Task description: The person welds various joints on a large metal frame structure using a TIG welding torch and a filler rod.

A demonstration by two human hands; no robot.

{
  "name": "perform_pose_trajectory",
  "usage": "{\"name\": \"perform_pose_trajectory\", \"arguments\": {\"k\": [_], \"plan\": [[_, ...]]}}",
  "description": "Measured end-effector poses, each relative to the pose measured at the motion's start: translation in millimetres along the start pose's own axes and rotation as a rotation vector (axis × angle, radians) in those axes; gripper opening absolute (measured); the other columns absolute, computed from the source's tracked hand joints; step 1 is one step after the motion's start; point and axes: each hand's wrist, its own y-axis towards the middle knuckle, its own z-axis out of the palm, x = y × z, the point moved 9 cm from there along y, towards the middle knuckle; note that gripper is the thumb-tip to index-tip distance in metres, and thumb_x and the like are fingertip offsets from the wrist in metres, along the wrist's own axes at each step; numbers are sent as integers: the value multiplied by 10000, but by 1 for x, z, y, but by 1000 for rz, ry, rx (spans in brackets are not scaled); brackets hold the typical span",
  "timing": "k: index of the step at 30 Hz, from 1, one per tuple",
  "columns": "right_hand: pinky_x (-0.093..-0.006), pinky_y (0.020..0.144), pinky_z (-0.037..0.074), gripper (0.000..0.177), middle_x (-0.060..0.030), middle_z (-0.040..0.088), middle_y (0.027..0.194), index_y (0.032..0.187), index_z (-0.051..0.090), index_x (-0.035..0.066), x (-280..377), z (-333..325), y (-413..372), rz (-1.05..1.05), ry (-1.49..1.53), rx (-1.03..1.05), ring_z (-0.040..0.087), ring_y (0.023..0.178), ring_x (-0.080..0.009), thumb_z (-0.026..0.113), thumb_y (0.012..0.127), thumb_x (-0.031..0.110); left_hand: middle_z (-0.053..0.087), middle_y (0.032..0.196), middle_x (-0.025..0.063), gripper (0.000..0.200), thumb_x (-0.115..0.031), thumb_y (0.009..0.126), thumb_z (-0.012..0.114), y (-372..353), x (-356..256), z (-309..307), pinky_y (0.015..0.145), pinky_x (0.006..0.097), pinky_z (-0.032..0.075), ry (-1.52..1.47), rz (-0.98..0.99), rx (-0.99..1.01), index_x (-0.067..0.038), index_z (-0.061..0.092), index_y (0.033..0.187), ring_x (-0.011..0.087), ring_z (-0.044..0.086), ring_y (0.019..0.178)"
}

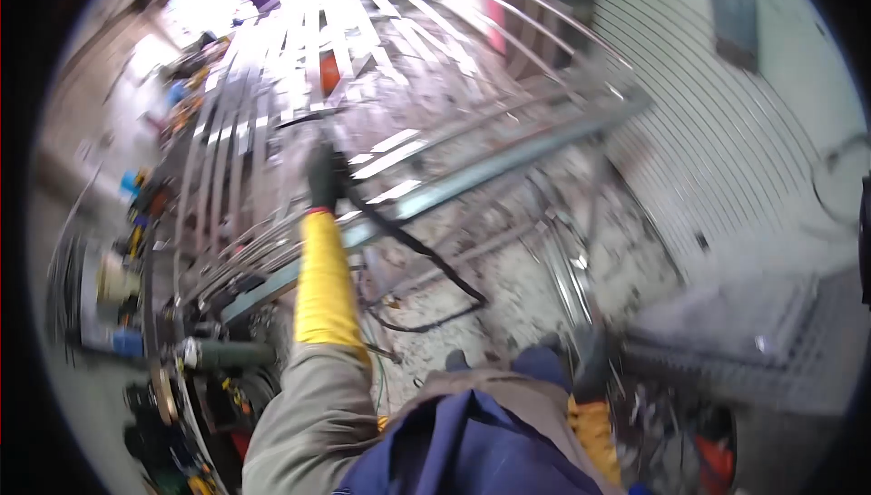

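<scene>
My left hand (327, 177), in a dark glove with a yellow sleeve (325, 277) behind it, reaches forward over a metal frame of long bars (490, 168). It is closed around what looks like a welding electrode holder, blurred and mostly covered by the glove. From it a black cable (422, 250) drops and loops over the floor. A thin dark rod (308, 118) shows just beyond the hand. Low beside my body, my right hand (592, 363), also gloved, seems closed on the near ends of several thin metal bars (564, 277); its fingers are blurred.
A green cylinder (227, 354) and cluttered tools lie at the left. Stacked mesh panels (726, 323) sit at the right, near a ribbed pale sheet (717, 150). An orange object (329, 73) shows among the far bars. Scraps cover the floor (481, 268) by my feet.
</scene>
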Motion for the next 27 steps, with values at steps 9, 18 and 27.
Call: {"name": "perform_pose_trajectory", "arguments": {"k": [9, 18, 27], "plan": [[-314, 925, 509, 246, -47, 694, 1100, 1131, 712, -8, 124, -90, 84, -129, -373, -302, 624, 1019, -134, 566, 1098, 188, 640, 699, 51, 328, -330, 1003, 669, -11, -3, -5, 521, 328, 512, -419, -384, -136, -4, 695, 981, 167, 605, 570], [-394, 1062, 521, 346, -118, 744, 1178, 1267, 698, -10, 179, -87, 183, -62, -281, -194, 694, 1147, -266, 604, 1089, 272, 612, 780, 36, 239, -251, 1061, 609, 2, 21, -30, 594, 269, 452, -326, -312, -181, -23, 655, 1008, 147, 573, 661], [-345, 914, 574, 254, -80, 757, 1131, 1207, 716, 1, 337, 37, 389, -536, -1001, 294, 720, 1002, -193, 623, 1078, 199, 659, 864, 8, 348, -373, 1062, 633, -14, 36, -55, 644, 294, 481, -252, -413, -305, -38, 727, 1056, 132, 595, 727]]}}
